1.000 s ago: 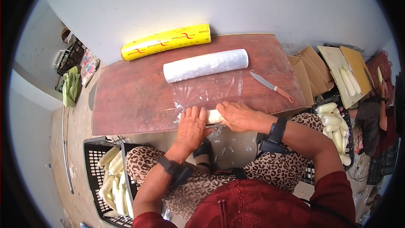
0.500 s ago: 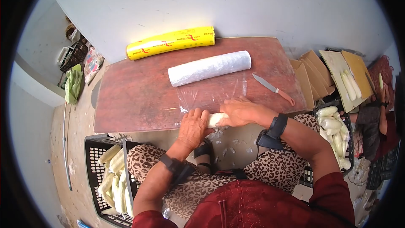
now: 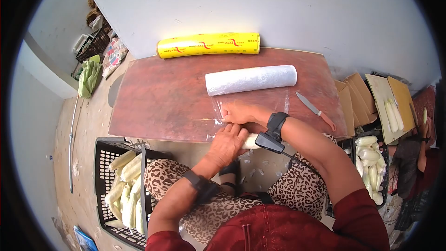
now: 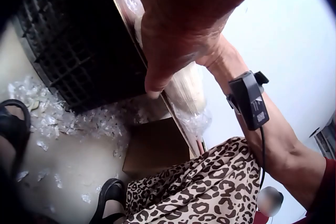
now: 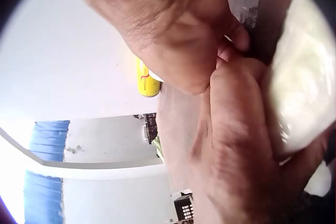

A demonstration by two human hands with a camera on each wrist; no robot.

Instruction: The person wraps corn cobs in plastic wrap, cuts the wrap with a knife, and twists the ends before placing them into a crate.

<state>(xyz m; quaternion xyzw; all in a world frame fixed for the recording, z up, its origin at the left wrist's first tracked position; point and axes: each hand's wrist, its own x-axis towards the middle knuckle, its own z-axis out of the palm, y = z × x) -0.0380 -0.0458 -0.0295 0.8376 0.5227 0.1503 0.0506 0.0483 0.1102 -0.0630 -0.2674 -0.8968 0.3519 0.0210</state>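
My left hand [image 3: 227, 143] grips a pale, elongated vegetable [image 3: 251, 142] at the table's front edge, thumb below and fingers over it. In the right wrist view this vegetable [image 5: 304, 71] has a glossy film covering. Loose film gathers at its end [image 4: 194, 121] in the left wrist view. My right hand [image 3: 241, 113] crosses over to the left, just beyond the left fingers, and pinches the clear cling film [image 3: 281, 101]; its fingertips are partly hidden. That film runs back to a white roll [image 3: 251, 80] lying on the table.
A yellow printed roll [image 3: 209, 45] lies at the table's back. A knife [image 3: 309, 104] with a pinkish handle rests at the right. Crates of pale vegetables stand left [image 3: 123, 183] and right [image 3: 369, 158]. Cardboard boxes [image 3: 357, 97] sit beside the table; another person is at far right.
My right hand has left the vegetable's right end and moved left across to the film beyond the left hand. The left hand stays on the vegetable. The head view has shifted left.
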